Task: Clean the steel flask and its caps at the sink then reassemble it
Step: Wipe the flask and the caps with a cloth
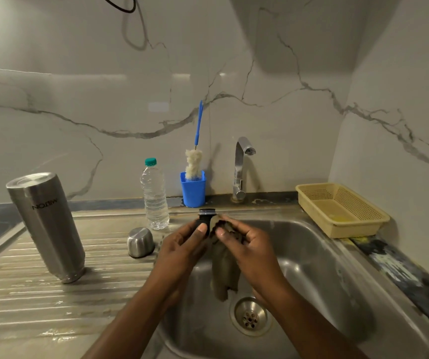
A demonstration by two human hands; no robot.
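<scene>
the black inner cap is held above the sink by the left grip, thumb and fingers curled round its lower part. a brownish cloth is pinched against the cap's side by the right grip, its loose end hanging into the basin. the steel flask is stood upside down on the ribbed counter, with the steel outer cap set mouth down nearby.
</scene>
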